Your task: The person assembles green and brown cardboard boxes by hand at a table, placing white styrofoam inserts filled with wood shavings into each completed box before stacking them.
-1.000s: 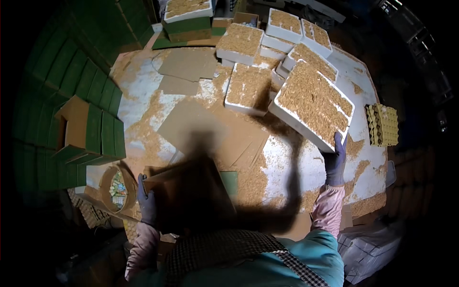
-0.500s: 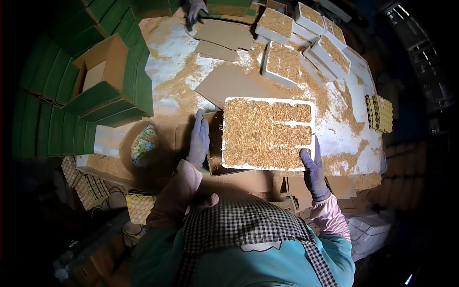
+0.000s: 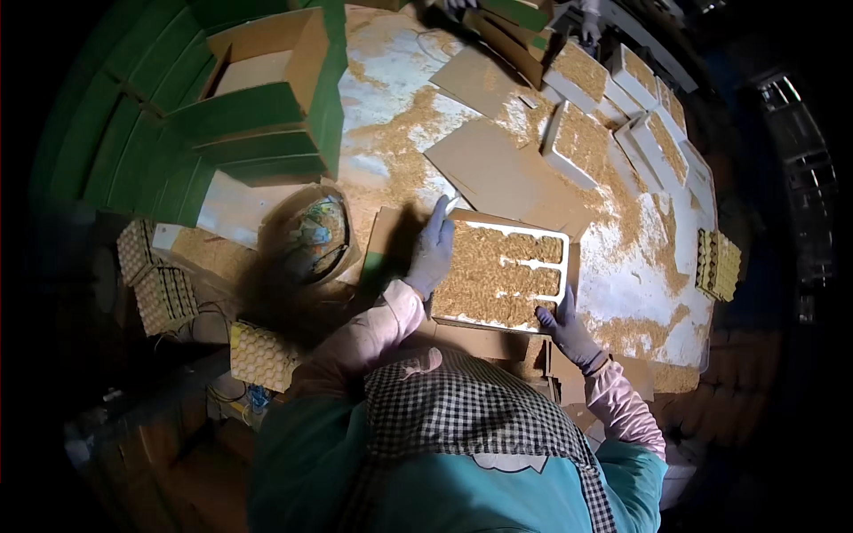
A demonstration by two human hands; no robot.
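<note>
A white foam tray, filled with loose tan husks, lies level in front of me, with a brown cardboard box around and below it. Along the tray's left edge my left hand, in a grey-violet glove, stretches its fingers flat; whether it touches tray or box wall I cannot tell. My right hand, gloved alike, grips the tray's near right corner, thumb on top and fingers along the side. Most of the box is hidden beneath the tray.
Green cartons are stacked at left, beside a round container holding crumpled plastic. Flat cardboard lies ahead on the husk-strewn table. Filled foam trays stand far right; egg trays sit at the right edge. Another person's hand shows behind.
The foam tray has come down into the cardboard box, carried by my right hand. My left hand has moved in against its left edge. The view has shifted.
</note>
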